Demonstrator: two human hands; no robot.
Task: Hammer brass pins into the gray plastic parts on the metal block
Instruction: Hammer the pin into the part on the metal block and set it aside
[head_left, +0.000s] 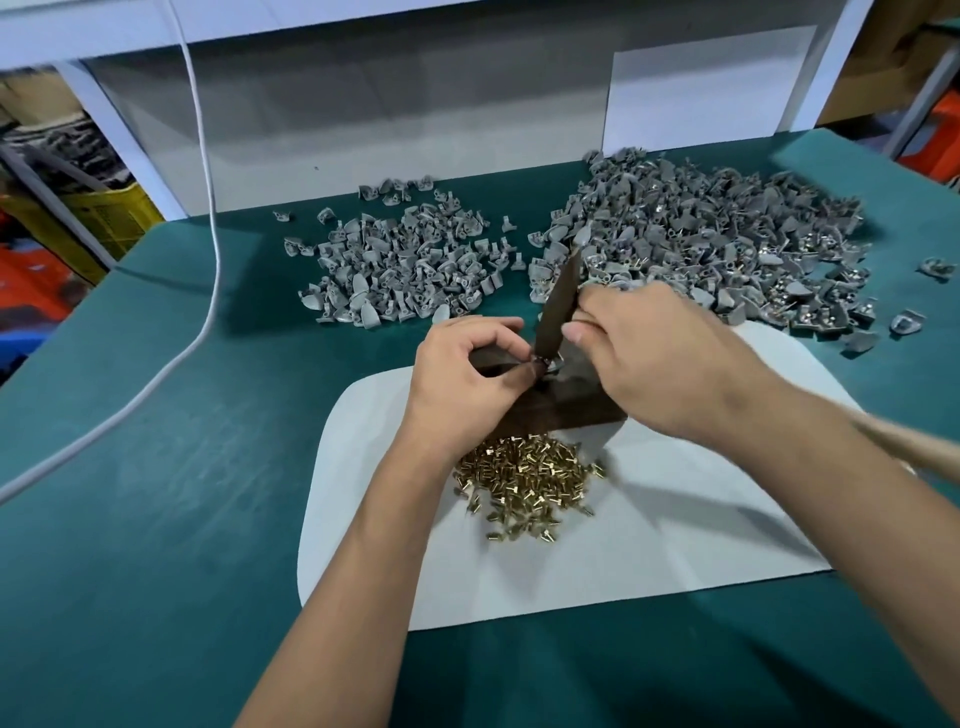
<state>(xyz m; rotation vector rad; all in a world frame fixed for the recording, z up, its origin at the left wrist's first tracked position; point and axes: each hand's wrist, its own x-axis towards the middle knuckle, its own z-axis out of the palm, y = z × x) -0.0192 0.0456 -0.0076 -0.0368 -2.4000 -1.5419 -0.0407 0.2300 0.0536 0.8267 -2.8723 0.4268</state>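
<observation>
Green table (156, 467), metal block (561, 410), part (551, 364) in left hand (462, 374) grip

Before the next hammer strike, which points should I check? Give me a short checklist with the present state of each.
1. Right hand grips the dark metal bar: ok.
2. Left hand pinches the gray part on the metal block: ok.
3. Bar tip meets the pin: cannot tell, fingers hide it.
4. Left fingers away from the strike point: not ok, they touch it.
5. Brass pins near the block: ok.
</observation>
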